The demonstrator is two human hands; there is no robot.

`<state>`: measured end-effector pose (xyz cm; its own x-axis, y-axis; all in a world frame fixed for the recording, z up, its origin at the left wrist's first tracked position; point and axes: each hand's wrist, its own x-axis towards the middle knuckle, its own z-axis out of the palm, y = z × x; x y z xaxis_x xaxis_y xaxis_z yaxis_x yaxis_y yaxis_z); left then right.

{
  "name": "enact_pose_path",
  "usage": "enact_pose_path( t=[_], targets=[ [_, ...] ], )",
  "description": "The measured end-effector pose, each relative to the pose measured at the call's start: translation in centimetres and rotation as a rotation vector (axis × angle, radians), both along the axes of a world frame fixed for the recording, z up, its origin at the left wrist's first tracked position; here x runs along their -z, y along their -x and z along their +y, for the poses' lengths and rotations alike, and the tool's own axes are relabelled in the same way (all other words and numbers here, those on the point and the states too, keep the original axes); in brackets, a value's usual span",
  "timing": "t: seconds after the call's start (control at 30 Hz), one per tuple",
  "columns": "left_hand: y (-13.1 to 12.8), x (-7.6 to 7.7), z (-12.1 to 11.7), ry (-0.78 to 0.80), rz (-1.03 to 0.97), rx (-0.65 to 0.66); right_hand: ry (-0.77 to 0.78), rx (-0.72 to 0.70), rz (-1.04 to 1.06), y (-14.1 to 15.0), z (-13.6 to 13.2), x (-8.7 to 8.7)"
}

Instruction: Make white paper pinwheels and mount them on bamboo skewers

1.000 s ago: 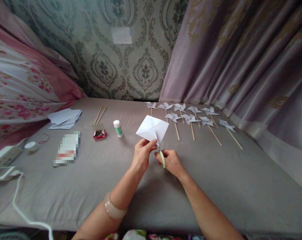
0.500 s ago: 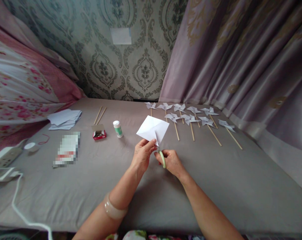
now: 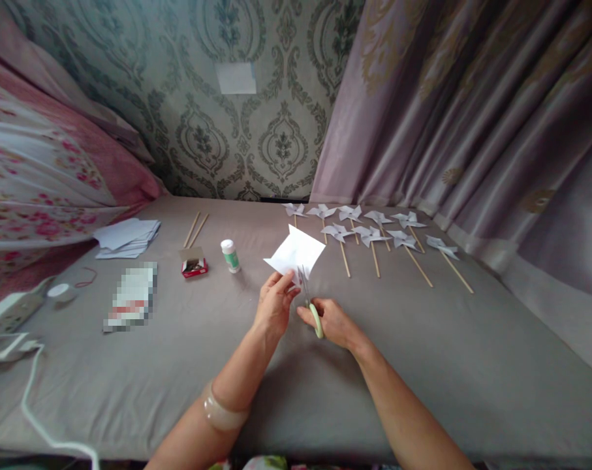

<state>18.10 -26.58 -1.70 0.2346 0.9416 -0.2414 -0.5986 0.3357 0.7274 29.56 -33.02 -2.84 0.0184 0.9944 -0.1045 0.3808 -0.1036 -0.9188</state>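
A white square of paper (image 3: 298, 251) is pinched at its near edge between the thumb and fingers of my left hand (image 3: 275, 301). My right hand (image 3: 332, 321) grips a pair of scissors (image 3: 316, 320) with pale green handles. The blades point away from me, slightly apart, at the paper's near corner beside my left fingertips. Part of the handle is hidden by my right fingers. Beyond and to the right of the paper, several white paper pinwheels (image 3: 371, 235) on wooden sticks lie in two rows.
Left of my hands stand a white-and-green glue bottle (image 3: 230, 256) and a red box (image 3: 194, 266) of small metal pieces. Two wooden sticks (image 3: 196, 230) and a paper stack (image 3: 128, 236) lie farther left. A power strip (image 3: 9, 310) with a white cable (image 3: 51, 431) occupies the left edge.
The scissors have drawn back a little toward me, and their blades show apart at the paper's edge. The paper has tilted, its corners now bent, and my left hand has shifted slightly left.
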Motion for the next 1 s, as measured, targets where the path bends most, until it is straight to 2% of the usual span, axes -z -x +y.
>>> enact_pose_path(
  t=[0.1,0.17,0.23,0.37,0.47,0.6,1.0],
  targets=[
    [0.3,-0.1,0.6,-0.013,0.029,-0.133,-0.023,-0.037,0.002,-0.2,0.0,-0.3],
    [0.5,-0.1,0.9,-0.029,0.046,-0.195,-0.031,0.035,0.031,-0.6,0.1,-0.4],
    [0.7,-0.2,1.1,-0.053,0.064,-0.216,-0.044,0.171,0.088,-1.4,0.4,-0.3],
    [0.6,-0.2,0.9,-0.068,0.111,-0.114,-0.135,0.408,0.230,-3.3,1.0,0.3],
    [0.4,0.0,0.6,-0.073,0.146,0.004,-0.190,0.483,0.288,-4.3,1.2,0.4],
    [0.3,0.2,0.2,-0.101,0.207,0.079,-0.214,0.479,0.374,-4.7,1.2,0.1],
    [0.1,0.9,0.3,-0.258,0.358,0.032,-0.191,0.483,0.447,-3.8,1.1,-0.7]
  ],
)
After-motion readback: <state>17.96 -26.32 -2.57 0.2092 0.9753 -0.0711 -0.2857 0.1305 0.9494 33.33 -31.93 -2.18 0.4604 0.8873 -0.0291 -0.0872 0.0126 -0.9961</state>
